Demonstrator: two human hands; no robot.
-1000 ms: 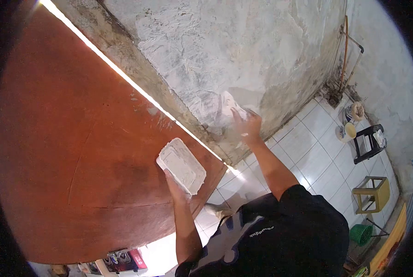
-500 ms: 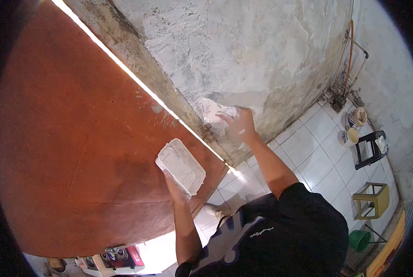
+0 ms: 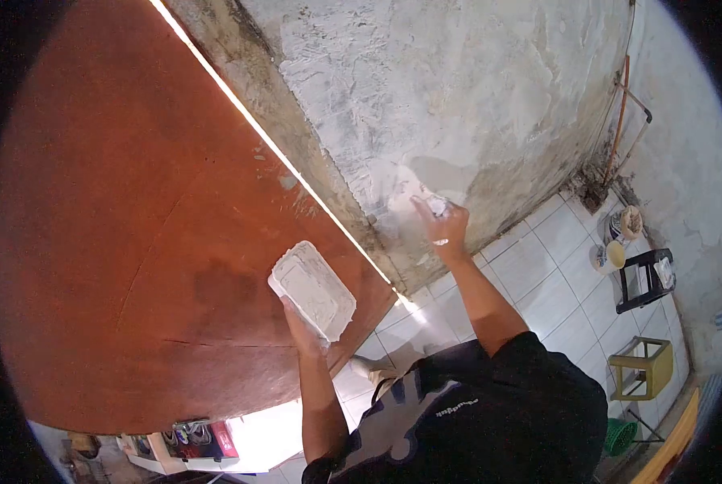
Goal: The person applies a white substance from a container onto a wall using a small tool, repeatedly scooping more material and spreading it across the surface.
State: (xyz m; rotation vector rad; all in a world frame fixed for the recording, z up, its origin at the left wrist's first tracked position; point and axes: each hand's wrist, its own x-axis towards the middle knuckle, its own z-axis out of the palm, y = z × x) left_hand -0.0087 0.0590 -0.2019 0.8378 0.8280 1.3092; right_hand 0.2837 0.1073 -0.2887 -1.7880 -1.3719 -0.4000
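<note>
My left hand [image 3: 300,329] is closed on the lower side of a rectangular white tub [image 3: 313,290] coated with white putty. The tub is tilted toward me, in front of the red-brown door. My right hand [image 3: 446,227], smeared with white, grips a flat putty spreader [image 3: 416,194], partly hidden by the fingers and blurred. Its white blade lies close against the grey wall [image 3: 490,105], just below a rough patch of white putty [image 3: 337,81].
The red-brown door [image 3: 135,218] fills the left, with a bright gap along its edge. On the tiled floor [image 3: 530,266] to the right stand a black stool [image 3: 642,278], a yellow stool [image 3: 647,369], buckets [image 3: 611,256] and a green basket [image 3: 621,436]. Pipes [image 3: 621,113] run down the corner.
My right hand and the spreader have moved slightly right and down along the wall. The tub in my left hand stays nearly in place. The whole view has shifted a little.
</note>
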